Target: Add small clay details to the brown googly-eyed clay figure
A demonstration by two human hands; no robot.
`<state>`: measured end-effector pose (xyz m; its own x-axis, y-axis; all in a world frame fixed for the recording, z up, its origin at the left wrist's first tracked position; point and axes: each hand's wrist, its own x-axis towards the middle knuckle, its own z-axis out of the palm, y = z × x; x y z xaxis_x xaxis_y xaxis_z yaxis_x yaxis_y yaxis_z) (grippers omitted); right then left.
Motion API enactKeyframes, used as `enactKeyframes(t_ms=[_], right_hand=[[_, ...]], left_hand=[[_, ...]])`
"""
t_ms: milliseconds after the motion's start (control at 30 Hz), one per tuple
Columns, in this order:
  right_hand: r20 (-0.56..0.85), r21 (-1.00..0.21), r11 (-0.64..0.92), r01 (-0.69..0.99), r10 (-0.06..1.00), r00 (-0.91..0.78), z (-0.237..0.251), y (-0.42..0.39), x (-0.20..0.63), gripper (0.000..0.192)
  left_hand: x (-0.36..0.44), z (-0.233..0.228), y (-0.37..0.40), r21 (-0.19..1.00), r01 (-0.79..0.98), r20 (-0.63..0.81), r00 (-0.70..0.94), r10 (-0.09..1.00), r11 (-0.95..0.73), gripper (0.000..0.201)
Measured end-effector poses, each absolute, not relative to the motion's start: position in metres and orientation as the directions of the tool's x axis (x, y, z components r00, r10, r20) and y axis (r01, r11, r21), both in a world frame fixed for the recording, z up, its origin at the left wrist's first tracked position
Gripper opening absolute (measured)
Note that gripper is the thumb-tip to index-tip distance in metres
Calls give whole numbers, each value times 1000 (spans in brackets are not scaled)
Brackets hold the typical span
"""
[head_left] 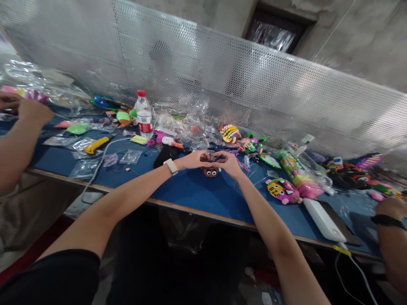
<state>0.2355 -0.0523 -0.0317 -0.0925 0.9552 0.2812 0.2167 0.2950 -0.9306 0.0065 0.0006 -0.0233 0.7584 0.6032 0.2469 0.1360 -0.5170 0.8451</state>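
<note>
Both hands meet at the middle of the blue table over a small brown clay figure (210,172) with two white-and-black eyes facing me. My left hand (197,160), with a pale watch band at the wrist, is closed at the figure's left and upper side. From the other side my right hand (230,164) closes its thumb and fingers on the figure's top. Between the fingertips something small and greyish shows, too small to name. Fingers hide much of the figure's upper part. A black phone-like slab (165,156) lies just beyond my left wrist.
A red-capped bottle (145,115), a yellow utility knife (95,145) and plastic packets (131,157) lie left. To the right are a colourful clay mask (282,190) and a white power bank (324,220) with a cable. Other people's hands (33,111) work at both sides. A perforated metal screen (203,72) stands behind.
</note>
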Motion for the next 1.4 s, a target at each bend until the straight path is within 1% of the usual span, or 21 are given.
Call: enactKeyframes(t_ms=[133,200,267,333,433,533,633,700,800,900,1067,1167,1267,1400], right_hand=[[293,-929,299,218,954,-60,-31,-53,236,57],[312,-923,315,222,949,-48,-30,-53,235,56],[349,-909,343,236,937,-17,-29,-53,234,49],[376,-905,355,234,925,51,-28,-52,233,45],[355,-929,326,176,920,167,-27,-50,234,47],[334,-941,311,136,920,205,-29,-48,236,50],[356,-933,337,129,917,182,-31,-47,235,54],[387,-919,365,150,908,163,-33,-46,233,55],[420,-898,387,210,897,138,-35,-45,230,48],[422,-897,390,210,896,137,-37,-45,227,45],[391,-917,370,147,908,149,-38,-47,223,47],[408,-907,379,181,898,164,-38,-47,221,44],[417,-900,381,210,894,163,-38,-44,218,41],[394,-910,362,203,906,153,-38,-38,217,37]], left_hand=[[14,-32,-2,907,102,183,780,599,-409,34],[17,-35,-6,963,29,148,771,619,-268,35],[19,-36,-10,993,-47,105,764,636,-108,38],[20,-35,-13,996,-92,73,746,662,-6,41],[19,-30,-15,984,-156,43,690,723,90,38],[18,-25,-14,958,-235,15,614,789,164,31],[18,-25,-11,937,-291,-11,528,849,193,24],[18,-26,-9,933,-304,-18,494,869,191,19],[18,-29,-7,936,-309,-5,472,882,171,16],[18,-29,-7,935,-317,4,454,891,157,21],[17,-26,-11,924,-334,-26,427,904,184,23],[17,-20,-14,912,-357,-34,424,905,201,24],[16,-17,-15,911,-361,-42,399,916,199,31],[14,-17,-12,923,-350,-8,402,916,162,36]])
